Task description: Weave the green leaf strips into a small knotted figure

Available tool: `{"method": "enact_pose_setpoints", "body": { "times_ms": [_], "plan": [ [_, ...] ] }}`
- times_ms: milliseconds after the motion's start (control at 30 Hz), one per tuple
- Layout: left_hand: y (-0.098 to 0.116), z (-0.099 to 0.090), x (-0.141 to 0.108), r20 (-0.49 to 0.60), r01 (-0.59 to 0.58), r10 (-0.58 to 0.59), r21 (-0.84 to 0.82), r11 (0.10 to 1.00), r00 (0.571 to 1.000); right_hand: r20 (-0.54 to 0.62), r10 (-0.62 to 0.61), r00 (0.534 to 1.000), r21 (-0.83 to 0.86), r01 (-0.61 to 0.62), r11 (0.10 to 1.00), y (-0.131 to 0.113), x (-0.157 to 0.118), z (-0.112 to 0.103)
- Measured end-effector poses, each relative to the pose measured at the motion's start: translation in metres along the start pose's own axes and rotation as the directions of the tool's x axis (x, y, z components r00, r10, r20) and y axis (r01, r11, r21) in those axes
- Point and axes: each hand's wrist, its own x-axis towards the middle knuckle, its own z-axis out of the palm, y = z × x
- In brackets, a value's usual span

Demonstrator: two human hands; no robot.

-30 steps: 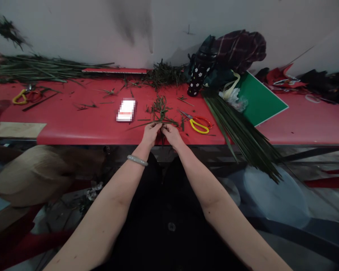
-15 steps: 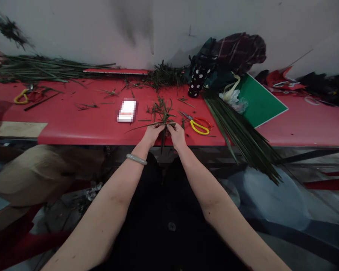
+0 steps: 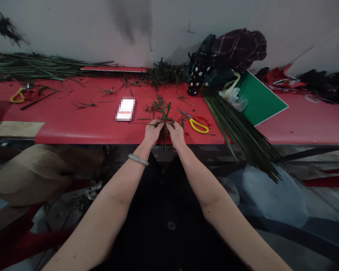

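Note:
Between my two hands is a small piece of woven green leaf strips (image 3: 165, 117), its loose ends sticking out to several sides. My left hand (image 3: 153, 131) pinches it from the left, thumb and finger closed on a strip. From the right, my right hand (image 3: 175, 132) pinches another part of it, fingers closed. Both hands are just above the table's front edge, and some fingertips are hidden. Scissors (image 3: 197, 123) with yellow and red handles lie right of my right hand. Leaf scraps (image 3: 158, 103) lie just beyond the woven piece.
The red-covered table (image 3: 101, 130) runs along a wall. A lit phone (image 3: 125, 109) lies left. Long green leaves (image 3: 240, 128) overhang the edge at right, beside a green board (image 3: 264, 99) and a flowered black tumbler (image 3: 197, 77). Other scissors (image 3: 18, 95) lie far left, near a person's cap (image 3: 31, 173).
My hands stay close together on the leaf piece, with the left wrist turned slightly. The loose strip at left now looks shorter and flatter. The view has shifted a little.

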Motion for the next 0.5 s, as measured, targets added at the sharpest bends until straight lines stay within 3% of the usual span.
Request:
{"method": "enact_pose_setpoints", "body": {
  "times_ms": [133, 267, 500],
  "plan": [
    [-0.001, 0.000, 0.001, 0.032, -0.054, 0.051, 0.075, 0.996, 0.998, -0.078, -0.039, 0.996, -0.070, 0.034, 0.997, 0.000, 0.001, 0.000],
    [0.000, 0.003, 0.002, 0.022, -0.035, 0.034, 0.051, 0.998, 0.999, -0.129, -0.049, 0.990, -0.044, 0.044, 0.998, -0.001, 0.000, 0.000],
    [0.005, -0.006, -0.001, 0.225, -0.011, -0.009, 0.090, 0.996, 0.974, -0.093, 0.003, 0.996, 0.242, 0.020, 0.970, -0.010, 0.002, -0.001]
  ]
}}
